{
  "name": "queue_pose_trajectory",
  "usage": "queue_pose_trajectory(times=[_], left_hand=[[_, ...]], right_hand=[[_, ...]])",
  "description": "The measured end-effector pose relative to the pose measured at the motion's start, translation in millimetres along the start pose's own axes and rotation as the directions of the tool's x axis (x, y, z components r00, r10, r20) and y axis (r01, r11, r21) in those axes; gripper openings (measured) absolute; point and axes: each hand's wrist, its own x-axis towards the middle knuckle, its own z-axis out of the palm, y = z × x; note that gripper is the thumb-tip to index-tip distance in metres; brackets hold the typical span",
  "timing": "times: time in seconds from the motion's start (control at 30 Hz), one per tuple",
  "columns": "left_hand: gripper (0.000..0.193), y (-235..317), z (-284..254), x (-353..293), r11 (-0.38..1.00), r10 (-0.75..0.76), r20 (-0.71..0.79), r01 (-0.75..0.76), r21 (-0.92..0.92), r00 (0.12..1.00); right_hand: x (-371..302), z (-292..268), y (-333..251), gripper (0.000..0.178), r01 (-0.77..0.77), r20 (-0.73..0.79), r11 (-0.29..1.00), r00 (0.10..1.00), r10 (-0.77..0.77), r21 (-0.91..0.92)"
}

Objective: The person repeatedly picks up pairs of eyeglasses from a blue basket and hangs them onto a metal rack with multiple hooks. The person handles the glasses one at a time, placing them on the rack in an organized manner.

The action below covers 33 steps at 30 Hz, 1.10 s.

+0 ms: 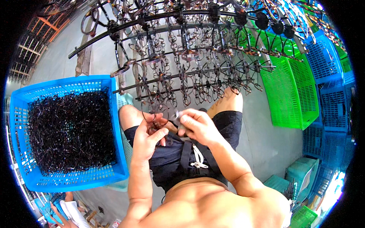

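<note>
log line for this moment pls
left hand: holds dark eyeglass frame | right hand: pinching same frame | blue basket: beside left knee

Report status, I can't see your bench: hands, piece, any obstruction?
Left hand grip on a dark eyeglass frame. Right hand pinching a small metal tool against it. Loaded rack just ahead, blue basket left.

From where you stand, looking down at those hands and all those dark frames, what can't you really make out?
- Head view: the small part pinched in the right hand is mostly hidden by its fingers.
- The eyeglass frame in the left hand is thin and partly covered by the fingers.
- Single pieces in the blue basket blur into one dark tangle.
- The rack of hanging frames is cut off by the top edge.
</note>
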Motion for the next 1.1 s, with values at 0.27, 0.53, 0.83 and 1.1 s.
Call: queue_pose_trajectory(times=[0.27, 0.53, 0.83, 1.1], left_hand=[[0.017, -15.3, 20.5, 6.4, 0.993, 0.104, -0.112, -0.109, -0.04, 0.988], [0.025, -24.7, 25.9, 6.5, 0.97, 0.089, -0.047, -0.098, -0.222, 0.995], [0.013, -23.7, 19.3, -0.3, 0.942, 0.091, 0.032, -0.075, -0.327, 0.995], [0.028, -25.9, 16.7, -2.7, 0.977, 0.024, -0.014, -0.027, -0.212, 1.0]], right_hand=[[27.1, -41.2, -10.7, 0.015, 0.355, 0.048, 0.874, 0.919, -0.392, 0.332], [54.5, -58.5, -19.4, 0.022, 0.662, -0.578, 0.7, 0.471, -0.667, -0.267], [73.0, -25.3, -40.3, 0.024, 0.432, -0.737, 0.847, 0.454, -0.501, -0.309], [106.9, -44.3, -24.9, 0.02, 0.503, -0.72, 0.728, 0.263, -0.642, -0.466]])
